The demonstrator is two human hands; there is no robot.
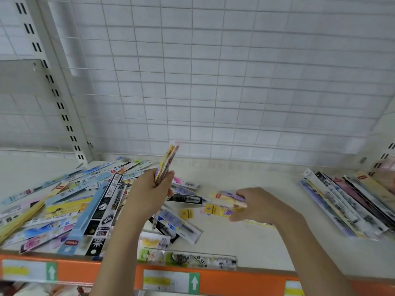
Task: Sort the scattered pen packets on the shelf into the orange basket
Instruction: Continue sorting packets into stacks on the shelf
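My left hand [149, 189] held a bunch of pen packets [167, 163] upright; my right hand [254, 205] pinched a yellow packet [226, 198] near the shelf [245, 238] middle; loose packets [64, 206] crowded its left side.

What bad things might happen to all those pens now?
The left hand holds a bunch of packets upright in a thin fan, so one might slip out. The right hand pinches a yellow and purple packet by its end, so it may drop. A long packet lies along the orange shelf edge near the forearms and might get knocked off.
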